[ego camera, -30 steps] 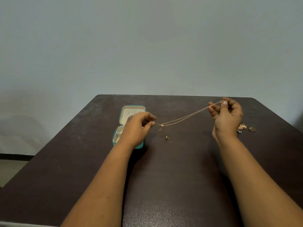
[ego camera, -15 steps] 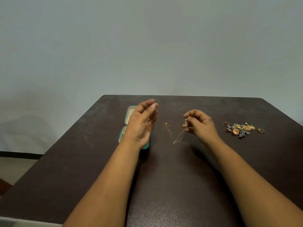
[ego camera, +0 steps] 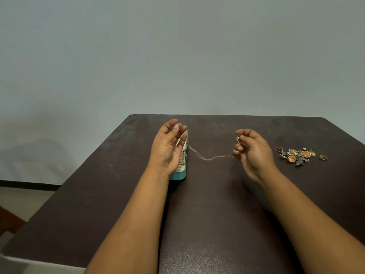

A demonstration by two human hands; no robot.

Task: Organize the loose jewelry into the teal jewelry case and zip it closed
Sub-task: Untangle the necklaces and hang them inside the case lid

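Nearest, two bare forearms over the dark tabletop (ego camera: 207,224). Beyond them, two hands.

Left hand (ego camera: 167,147): held over the teal jewelry case (ego camera: 178,175), palm turned inward, fingers loosely curled, thumb and fingertips seemingly pinching one end of the chain (ego camera: 207,157). Exact contact too small to confirm.

Right hand (ego camera: 254,150): fingers curled, pinching the other end of the chain near a small gold piece, probably the clasp.

Chain: one, thin, gold, sagging between the two hands, lowest part touching or just above the tabletop; cannot tell which. One small gold pendant hanging by the case's edge, over the cream lining.

Case: one, open, mostly hidden behind the left hand, only its right edge and front corner showing.

Step in hand, as judged: feeding the chain into the case. Best done slowly, right hand brought toward the left so the slack gathers without knotting, pendant lowered in first, chain coiled after it. Worth keeping both ends pinched until the loop sits inside; a thin chain snags and tangles easily.

Farther right, well apart from the case: one pile of loose jewelry (ego camera: 297,155), pieces too tangled to count, at least two orange discs among them. One ring (ego camera: 279,148) at its left edge, one ring (ego camera: 323,157) just right of it.
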